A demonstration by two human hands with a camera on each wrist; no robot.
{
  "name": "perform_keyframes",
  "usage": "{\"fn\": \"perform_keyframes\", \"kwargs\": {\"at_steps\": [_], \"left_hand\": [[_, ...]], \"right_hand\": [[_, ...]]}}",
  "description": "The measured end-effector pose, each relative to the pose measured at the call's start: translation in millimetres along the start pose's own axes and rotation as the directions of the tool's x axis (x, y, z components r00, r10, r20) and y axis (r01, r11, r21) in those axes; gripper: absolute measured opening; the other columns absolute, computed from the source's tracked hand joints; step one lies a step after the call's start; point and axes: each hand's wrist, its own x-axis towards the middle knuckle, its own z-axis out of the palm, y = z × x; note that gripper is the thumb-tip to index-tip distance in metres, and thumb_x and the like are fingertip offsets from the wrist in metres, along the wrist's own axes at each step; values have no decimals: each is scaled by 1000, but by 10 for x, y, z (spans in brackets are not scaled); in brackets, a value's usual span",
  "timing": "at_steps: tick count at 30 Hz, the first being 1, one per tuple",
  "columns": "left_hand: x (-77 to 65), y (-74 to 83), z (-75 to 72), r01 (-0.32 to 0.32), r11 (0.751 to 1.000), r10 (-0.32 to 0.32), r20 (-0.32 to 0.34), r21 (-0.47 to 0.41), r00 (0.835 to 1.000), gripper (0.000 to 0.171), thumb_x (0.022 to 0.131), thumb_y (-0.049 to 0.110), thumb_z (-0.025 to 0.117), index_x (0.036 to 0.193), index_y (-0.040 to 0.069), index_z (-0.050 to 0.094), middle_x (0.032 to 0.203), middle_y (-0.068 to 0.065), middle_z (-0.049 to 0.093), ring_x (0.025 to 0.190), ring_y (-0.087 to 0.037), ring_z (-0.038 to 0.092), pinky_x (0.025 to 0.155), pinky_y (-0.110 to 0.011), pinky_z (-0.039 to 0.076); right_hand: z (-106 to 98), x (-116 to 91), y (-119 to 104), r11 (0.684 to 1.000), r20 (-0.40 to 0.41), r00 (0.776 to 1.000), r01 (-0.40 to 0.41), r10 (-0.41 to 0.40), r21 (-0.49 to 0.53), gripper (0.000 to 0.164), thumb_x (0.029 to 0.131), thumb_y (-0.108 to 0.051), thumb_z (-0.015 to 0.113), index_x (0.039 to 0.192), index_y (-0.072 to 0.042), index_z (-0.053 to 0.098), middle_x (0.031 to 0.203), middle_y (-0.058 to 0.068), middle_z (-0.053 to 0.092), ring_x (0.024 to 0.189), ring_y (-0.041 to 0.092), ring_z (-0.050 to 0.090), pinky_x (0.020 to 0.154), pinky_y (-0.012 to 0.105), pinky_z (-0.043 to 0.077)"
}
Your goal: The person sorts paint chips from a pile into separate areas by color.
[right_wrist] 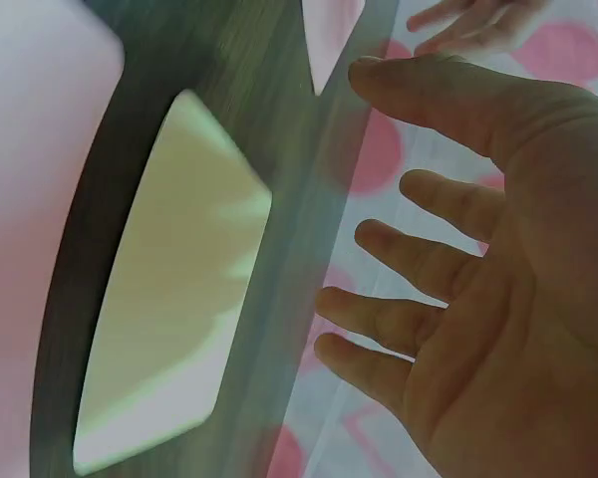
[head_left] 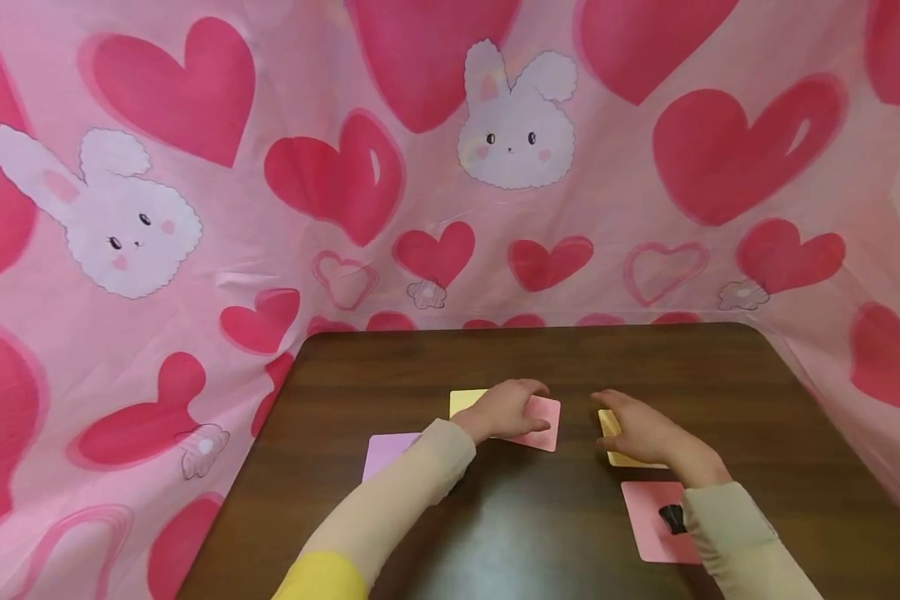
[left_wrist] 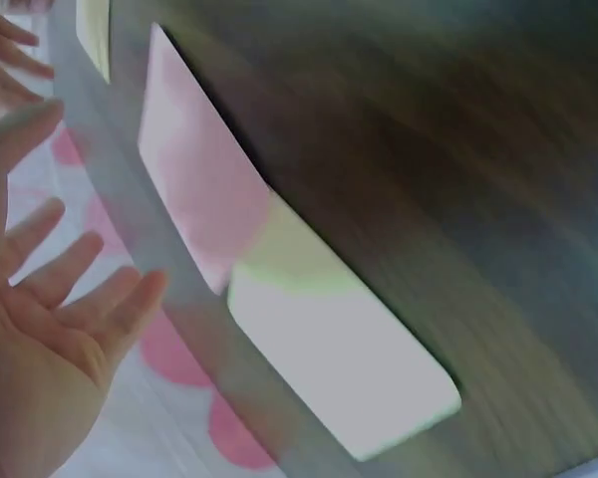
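Note:
My left hand (head_left: 506, 408) hovers over a pink card (head_left: 542, 423), its fingers spread and relaxed with nothing between them. That card's edge meets a yellow card (head_left: 465, 400), partly hidden behind the hand. In the left wrist view the pink card (left_wrist: 199, 169) and the yellow card (left_wrist: 329, 339) lie flat, apart from the fingers. To the right, my right hand (head_left: 641, 429) is above another yellow card (head_left: 611, 433), fingers loosely bent and holding nothing. The right wrist view shows this yellow card (right_wrist: 169, 289) below the bare palm (right_wrist: 508, 289).
A purple card (head_left: 386, 454) lies at the left, partly under the left sleeve. Nearer me on the right is a pink card (head_left: 648, 525), overlapped by the black wrist device (head_left: 672, 518). The dark wooden table (head_left: 525, 517) ends at a pink heart-patterned cloth (head_left: 607, 192).

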Motion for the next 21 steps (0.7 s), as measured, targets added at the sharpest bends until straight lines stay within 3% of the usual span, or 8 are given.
{"fn": "perform_keyframes", "kwargs": {"at_steps": [5, 11, 21], "left_hand": [[-60, -197, -78, 21, 999, -23, 59, 26, 998, 69, 82, 48, 80, 139, 16, 58, 138, 1, 62, 128, -17, 56, 111, -33, 41], [-140, -344, -94, 86, 996, -89, 152, 26, 984, 80, 72, 46, 88, 141, 19, 57, 143, 3, 57, 133, -19, 51, 113, -39, 39], [-194, -432, -57, 87, 995, -97, 186, 57, 978, 76, 68, 45, 91, 133, 21, 59, 134, 6, 60, 128, -19, 48, 104, -41, 48]], "right_hand": [[82, 180, -69, 1000, 27, 1000, 14, -15, 24, 72, 82, -17, 82, 141, 7, 49, 141, 29, 52, 128, 46, 52, 106, 62, 40], [227, 373, -179, 998, 54, 998, 15, -19, 67, 75, 79, -19, 85, 140, 7, 49, 138, 25, 56, 125, 44, 55, 106, 60, 41], [428, 486, -336, 993, 104, 994, -45, 34, 107, 89, 71, -23, 92, 142, 5, 47, 142, 24, 52, 128, 44, 52, 108, 59, 39]]}}
